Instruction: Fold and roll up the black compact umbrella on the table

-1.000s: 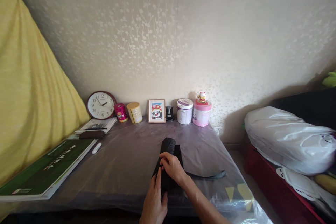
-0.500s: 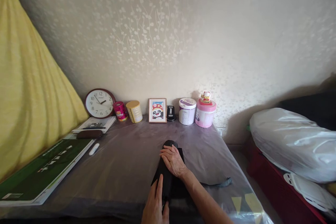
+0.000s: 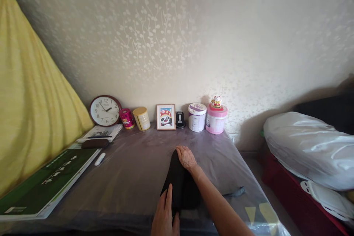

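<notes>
A long black fabric bundle (image 3: 174,177) lies lengthwise on the table in front of me. At its far end, my right hand (image 3: 187,158) has its fingers closed on the edge of the black cloth. My left hand (image 3: 166,212) grips the near end, with thumb and fingers on either side of the fabric. Whatever the cloth covers is hidden now. A dark grey strap end (image 3: 238,191) lies on the table to the right, beyond my right forearm.
Along the wall stand a clock (image 3: 105,110), a pink can (image 3: 127,118), a yellow-lidded tin (image 3: 141,118), a panda picture (image 3: 166,117), a black stand (image 3: 180,120) and two tubs (image 3: 197,118). A green book (image 3: 49,177) and white pen-like object (image 3: 100,159) lie left.
My right hand has moved from atop the bundle to its far end, slightly right. Black cloth now covers the rounded black end that showed before. My left hand stays near the same place.
</notes>
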Demonstrator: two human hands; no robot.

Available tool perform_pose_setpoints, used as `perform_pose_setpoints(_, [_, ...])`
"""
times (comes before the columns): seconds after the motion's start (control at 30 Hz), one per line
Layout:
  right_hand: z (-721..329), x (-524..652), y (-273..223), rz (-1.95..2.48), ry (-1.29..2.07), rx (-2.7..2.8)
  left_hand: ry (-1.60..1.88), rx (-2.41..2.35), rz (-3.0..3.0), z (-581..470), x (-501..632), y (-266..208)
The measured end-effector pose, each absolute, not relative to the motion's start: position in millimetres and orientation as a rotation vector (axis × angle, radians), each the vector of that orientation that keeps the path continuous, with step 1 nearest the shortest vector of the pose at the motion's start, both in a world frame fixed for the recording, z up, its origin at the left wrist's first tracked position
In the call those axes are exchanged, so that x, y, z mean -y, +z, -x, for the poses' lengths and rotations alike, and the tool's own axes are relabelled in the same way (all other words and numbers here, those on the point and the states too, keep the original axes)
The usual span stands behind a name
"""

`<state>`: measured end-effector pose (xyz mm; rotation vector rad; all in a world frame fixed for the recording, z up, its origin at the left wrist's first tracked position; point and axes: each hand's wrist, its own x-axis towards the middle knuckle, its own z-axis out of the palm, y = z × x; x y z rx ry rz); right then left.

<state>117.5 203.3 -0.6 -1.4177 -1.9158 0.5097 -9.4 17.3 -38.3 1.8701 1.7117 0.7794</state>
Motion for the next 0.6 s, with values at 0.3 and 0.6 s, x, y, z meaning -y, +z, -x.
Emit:
perform_pose_setpoints(0.3, [-184,-167,-10,1.566,0.915,1.372,0.802,-1.669,-1.777,13,-12,-19])
perform_pose_setpoints(0.6, [-164,-133,1,1.478,1.158,1.329,0.879,-1.707,-1.767,11,-11,-15])
